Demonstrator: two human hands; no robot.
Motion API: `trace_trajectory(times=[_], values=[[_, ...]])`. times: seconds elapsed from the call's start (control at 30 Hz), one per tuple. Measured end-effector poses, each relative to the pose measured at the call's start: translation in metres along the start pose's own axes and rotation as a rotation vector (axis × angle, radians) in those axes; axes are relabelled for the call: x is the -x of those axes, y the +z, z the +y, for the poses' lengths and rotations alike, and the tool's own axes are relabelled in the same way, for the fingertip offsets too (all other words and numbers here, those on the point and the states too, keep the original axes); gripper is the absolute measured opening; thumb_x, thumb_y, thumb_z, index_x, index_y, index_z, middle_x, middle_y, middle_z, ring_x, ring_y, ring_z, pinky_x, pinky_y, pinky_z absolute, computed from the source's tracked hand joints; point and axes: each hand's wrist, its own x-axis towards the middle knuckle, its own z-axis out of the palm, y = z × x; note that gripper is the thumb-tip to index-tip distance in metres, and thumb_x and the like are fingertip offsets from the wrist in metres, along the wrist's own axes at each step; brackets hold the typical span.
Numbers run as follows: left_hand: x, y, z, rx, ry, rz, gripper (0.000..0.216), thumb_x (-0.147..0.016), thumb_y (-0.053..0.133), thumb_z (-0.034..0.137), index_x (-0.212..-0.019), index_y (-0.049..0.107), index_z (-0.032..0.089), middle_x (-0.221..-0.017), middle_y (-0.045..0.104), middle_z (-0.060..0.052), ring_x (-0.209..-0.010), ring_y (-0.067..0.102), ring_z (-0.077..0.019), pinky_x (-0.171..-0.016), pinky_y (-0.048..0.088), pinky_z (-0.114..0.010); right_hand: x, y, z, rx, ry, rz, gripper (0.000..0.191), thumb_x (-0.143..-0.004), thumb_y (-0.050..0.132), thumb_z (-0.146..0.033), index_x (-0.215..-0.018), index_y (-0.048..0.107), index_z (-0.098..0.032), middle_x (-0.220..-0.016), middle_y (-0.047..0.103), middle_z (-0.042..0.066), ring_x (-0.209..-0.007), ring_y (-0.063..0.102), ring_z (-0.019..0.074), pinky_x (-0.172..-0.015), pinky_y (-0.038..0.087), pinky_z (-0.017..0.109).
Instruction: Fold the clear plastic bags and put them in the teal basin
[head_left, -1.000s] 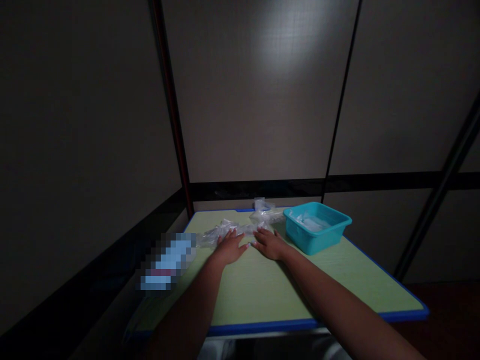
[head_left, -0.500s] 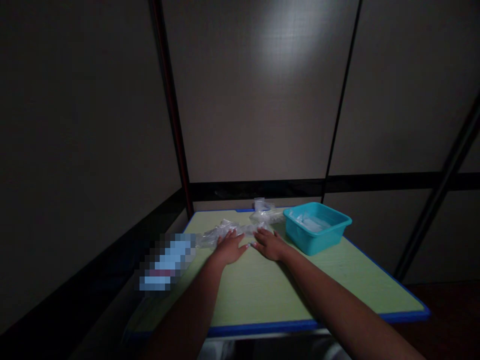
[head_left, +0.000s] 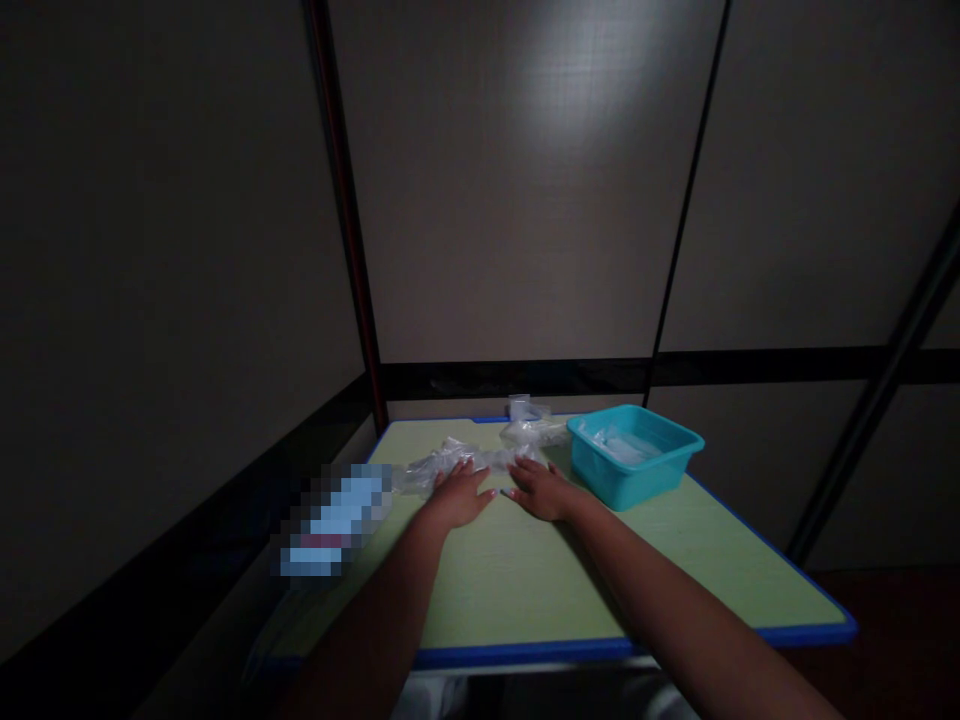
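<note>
Palm down on the pale green table (head_left: 517, 590), my left hand (head_left: 459, 497) lies open with its fingers spread. My right hand (head_left: 541, 490) rests the same way beside it, thumbs pointing toward each other with a small gap between. Crumpled clear plastic bags (head_left: 442, 464) lie just beyond the fingertips; whether the fingers touch them I cannot tell. More clear plastic (head_left: 534, 431) is heaped farther back. Neither hand grips anything.
A turquoise basin (head_left: 634, 485) stands at the right rear of the table, with clear plastic (head_left: 628, 447) inside. A pixelated blue-and-white item (head_left: 334, 525) lies along the left edge. Panelled walls (head_left: 510, 250) rise behind and at the left.
</note>
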Motion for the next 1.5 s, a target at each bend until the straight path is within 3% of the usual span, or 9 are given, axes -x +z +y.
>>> trace_trajectory(times=[0.13, 0.3, 0.57, 0.73, 0.93, 1.07, 1.2, 1.37, 1.5], values=[[0.030, -0.004, 0.012, 0.007, 0.018, -0.047, 0.060, -0.085, 0.042, 0.055, -0.140, 0.034, 0.031, -0.152, 0.019, -0.010, -0.140, 0.014, -0.0305, -0.107, 0.016, -0.058, 0.024, -0.012, -0.007, -0.001, -0.021, -0.075, 0.071, -0.088, 0.033, -0.060, -0.145, 0.024, -0.020, -0.152, 0.016, 0.012, -0.139, 0.013, 0.0300, -0.107, 0.014, 0.059], [0.091, 0.000, 0.026, 0.028, 0.108, -0.046, 0.060, -0.085, 0.043, 0.056, -0.140, 0.033, 0.034, -0.152, 0.018, -0.009, -0.140, 0.010, -0.0292, -0.107, 0.013, -0.058, 0.087, -0.015, -0.021, 0.050, -0.063, -0.118, 0.072, -0.087, 0.035, -0.060, -0.146, 0.022, -0.020, -0.151, 0.015, 0.014, -0.139, 0.014, 0.0304, -0.106, 0.009, 0.062], [0.136, 0.002, 0.037, 0.042, 0.163, 0.193, 0.047, -0.087, 0.050, 0.039, -0.133, 0.044, 0.036, -0.151, 0.023, -0.002, -0.140, 0.013, -0.0285, -0.111, 0.010, -0.056, 0.175, 0.016, -0.024, -0.006, -0.060, 0.055, 0.059, -0.090, 0.038, -0.054, -0.144, 0.018, -0.040, -0.151, 0.019, 0.002, -0.138, 0.016, 0.0268, -0.108, 0.005, 0.062], [0.137, -0.001, 0.060, 0.125, 0.406, 0.087, 0.062, -0.082, 0.053, 0.054, -0.138, 0.036, 0.035, -0.149, 0.027, -0.001, -0.139, 0.020, -0.0266, -0.113, 0.008, -0.055, 0.175, 0.029, -0.025, 0.048, -0.042, 0.248, 0.077, -0.084, 0.047, -0.056, -0.146, 0.006, -0.036, -0.152, 0.015, 0.005, -0.138, 0.017, 0.0301, -0.108, 0.002, 0.064], [0.142, 0.007, 0.062, 0.114, 0.504, -0.034, 0.063, -0.084, 0.055, 0.048, -0.140, 0.031, 0.034, -0.145, 0.037, 0.000, -0.135, 0.031, -0.0209, -0.115, 0.010, -0.050, 0.179, 0.030, -0.038, 0.008, -0.145, 0.119, 0.085, -0.080, 0.052, -0.060, -0.146, 0.006, -0.034, -0.149, 0.024, 0.007, -0.135, 0.025, 0.0326, -0.107, -0.006, 0.063], [0.157, 0.027, 0.046, 0.026, 0.529, 0.101, 0.042, -0.090, 0.049, 0.030, -0.132, 0.043, 0.037, -0.135, 0.051, 0.003, -0.127, 0.043, -0.0175, -0.115, 0.009, -0.049, 0.190, 0.042, -0.050, 0.005, -0.206, 0.140, 0.075, -0.084, 0.054, -0.046, -0.146, 0.012, -0.034, -0.146, 0.033, 0.005, -0.132, 0.034, 0.0307, -0.110, 0.003, 0.061], [0.172, 0.042, 0.037, -0.057, 0.512, 0.331, 0.041, -0.090, 0.046, 0.018, -0.127, 0.049, 0.036, -0.126, 0.059, 0.003, -0.120, 0.050, -0.0169, -0.115, 0.008, -0.047, 0.192, 0.056, -0.052, 0.068, -0.101, 0.303, 0.066, -0.088, 0.049, -0.037, -0.146, 0.018, -0.030, -0.145, 0.034, 0.006, -0.130, 0.037, 0.0274, -0.110, 0.014, 0.056], [0.168, 0.038, 0.045, -0.111, 0.509, 0.311, 0.050, -0.087, 0.052, 0.027, -0.135, 0.041, 0.032, -0.138, 0.047, -0.001, -0.132, 0.036, -0.0228, -0.114, 0.007, -0.051, 0.188, 0.060, -0.051, 0.115, -0.079, 0.364, 0.050, -0.089, 0.047, -0.040, -0.138, 0.039, -0.031, -0.137, 0.047, 0.005, -0.125, 0.043, 0.0281, -0.109, 0.011, 0.058], [0.159, 0.041, 0.049, -0.061, 0.562, 0.374, 0.036, -0.091, 0.049, 0.032, -0.126, 0.051, 0.031, -0.128, 0.058, 0.000, -0.128, 0.041, -0.0189, -0.114, 0.002, -0.049, 0.191, 0.058, -0.058, 0.178, -0.058, 0.475, 0.053, -0.090, 0.045, -0.029, -0.141, 0.032, -0.026, -0.142, 0.040, 0.008, -0.129, 0.039, 0.0249, -0.109, 0.007, 0.056]])
